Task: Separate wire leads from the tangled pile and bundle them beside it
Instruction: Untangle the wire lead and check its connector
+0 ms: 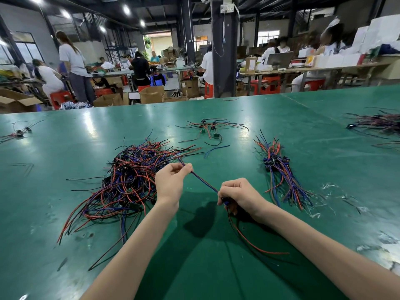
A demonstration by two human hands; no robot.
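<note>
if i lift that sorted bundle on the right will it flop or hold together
Probably floppy and light: the bundle is thin wires splayed loosely at both ends. No tie shows, so it may scatter unless gripped mid-way.

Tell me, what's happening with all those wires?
A person is sorting at a green table. Their left hand pinches a blue-and-red wire lead stretched from the tangled pile of red, blue and black wires; the right hand grips its other end. A neat bundle of sorted leads lies to the right.
</note>
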